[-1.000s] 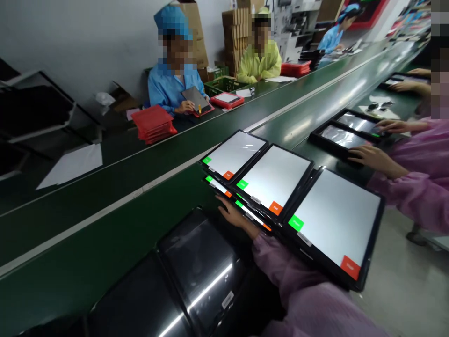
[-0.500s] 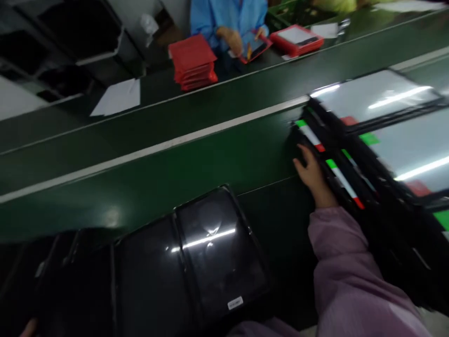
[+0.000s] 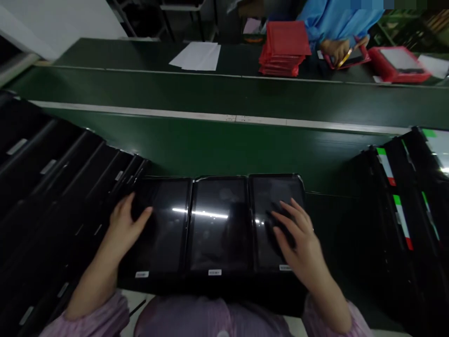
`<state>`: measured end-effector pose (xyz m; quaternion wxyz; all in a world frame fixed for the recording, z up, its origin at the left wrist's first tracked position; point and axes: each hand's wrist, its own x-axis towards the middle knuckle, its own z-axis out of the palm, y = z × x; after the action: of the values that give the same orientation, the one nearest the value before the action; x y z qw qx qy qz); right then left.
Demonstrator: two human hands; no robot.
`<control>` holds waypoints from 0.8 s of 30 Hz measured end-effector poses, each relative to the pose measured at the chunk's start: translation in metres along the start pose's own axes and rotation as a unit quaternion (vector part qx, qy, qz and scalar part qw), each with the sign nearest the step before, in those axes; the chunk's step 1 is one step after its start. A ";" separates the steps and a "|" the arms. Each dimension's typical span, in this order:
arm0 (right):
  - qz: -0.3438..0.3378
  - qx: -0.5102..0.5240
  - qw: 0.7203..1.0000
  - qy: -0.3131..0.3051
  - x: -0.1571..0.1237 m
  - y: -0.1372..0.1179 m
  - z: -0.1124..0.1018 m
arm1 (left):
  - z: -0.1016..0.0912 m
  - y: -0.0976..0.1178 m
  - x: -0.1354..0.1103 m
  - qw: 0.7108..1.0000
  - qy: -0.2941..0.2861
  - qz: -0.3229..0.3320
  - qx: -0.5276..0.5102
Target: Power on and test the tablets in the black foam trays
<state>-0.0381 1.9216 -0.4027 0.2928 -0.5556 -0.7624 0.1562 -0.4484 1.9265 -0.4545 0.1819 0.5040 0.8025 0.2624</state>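
Note:
Three black flat screen panels, tablet-like, lie side by side in front of me, each with a small white label at its lower edge: a left panel [image 3: 163,234], a middle panel [image 3: 219,238] and a right panel [image 3: 266,243]. My left hand [image 3: 126,224] is at the outer edge of the left panel, thumb and fingers apart. Over the right panel hovers or rests my right hand [image 3: 296,238], its fingers spread; whether they touch the surface I cannot tell. Neither hand grips anything.
Stacks of black panels [image 3: 66,173] rise on the left. More panels with green, white and red strips [image 3: 401,220] are stacked at right. Across the green bench stand a red pouch stack [image 3: 284,47] and white papers [image 3: 196,56]; a person in blue [image 3: 340,23] handles a red-edged device.
My view has swung left. My right hand has left the stack at right and come over the right panel. My left hand has come into fuller view beside the left panel.

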 end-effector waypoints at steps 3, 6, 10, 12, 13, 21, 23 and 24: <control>0.003 -0.032 0.998 -0.046 0.005 -0.019 0.037 | 0.023 0.020 -0.008 0.990 -0.054 0.131 0.003; 0.035 -0.038 0.999 -0.005 0.015 0.001 0.043 | 0.039 0.038 -0.004 0.976 -0.124 0.178 0.025; 0.215 0.013 0.972 0.090 0.024 0.058 0.004 | 0.023 0.007 0.022 0.990 -0.089 0.106 -0.013; 0.253 0.038 0.963 0.081 0.022 0.080 -0.014 | 0.009 -0.022 0.029 0.996 -0.059 0.032 -0.058; 0.261 0.052 0.962 0.067 0.020 0.087 -0.019 | 0.005 -0.035 0.030 0.995 -0.048 -0.007 -0.085; 0.292 0.168 0.941 -0.029 0.013 0.086 -0.014 | 0.013 -0.041 0.011 0.952 -0.080 -0.085 -0.283; 0.291 0.163 0.942 -0.041 0.014 0.086 -0.016 | 0.014 -0.043 0.014 0.950 -0.084 -0.089 -0.288; 0.293 0.163 0.941 -0.042 0.014 0.086 -0.017 | 0.013 -0.047 0.016 0.951 -0.084 -0.092 -0.282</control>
<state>0.0341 1.9623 -0.4341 0.2886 -0.6918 -0.5417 0.3804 -0.4816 1.9270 -0.4941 0.4062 0.3768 0.7206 0.4169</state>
